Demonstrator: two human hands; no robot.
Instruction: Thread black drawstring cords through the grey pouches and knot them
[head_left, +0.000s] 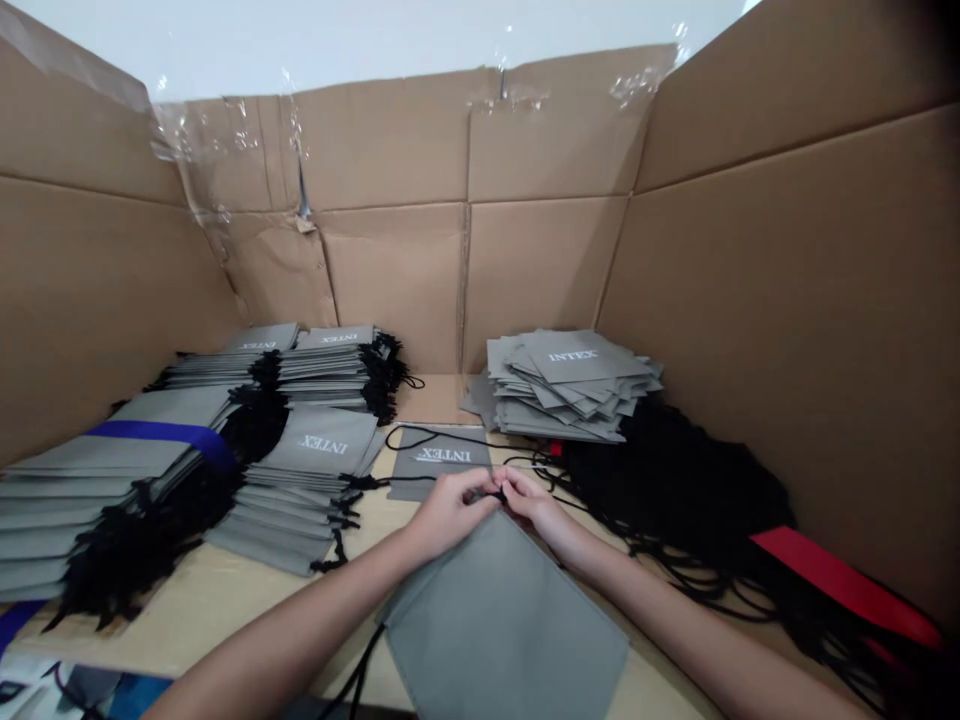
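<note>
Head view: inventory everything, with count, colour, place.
Pouch: one, grey, lower centre
Flat pouch: one, grey, centre
Pouch stacks: five visible, grey, four left, one right
Cords: uncounted, black, mostly right
Band: at least one, blue, front-left stack
Strip: at least one, red, on cords
Cardboard walls: three, brown, left, back, right
Tape: uncounted, clear, upper cardboard
Table: one, pale yellow, beneath
Lower-left items: uncounted, white and blue, unclear
Backdrop: one, white, top
Left hand, right hand: one each, pouch's top corner

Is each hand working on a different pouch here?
No, the left hand and right hand meet at the same corner of one grey pouch.
</note>
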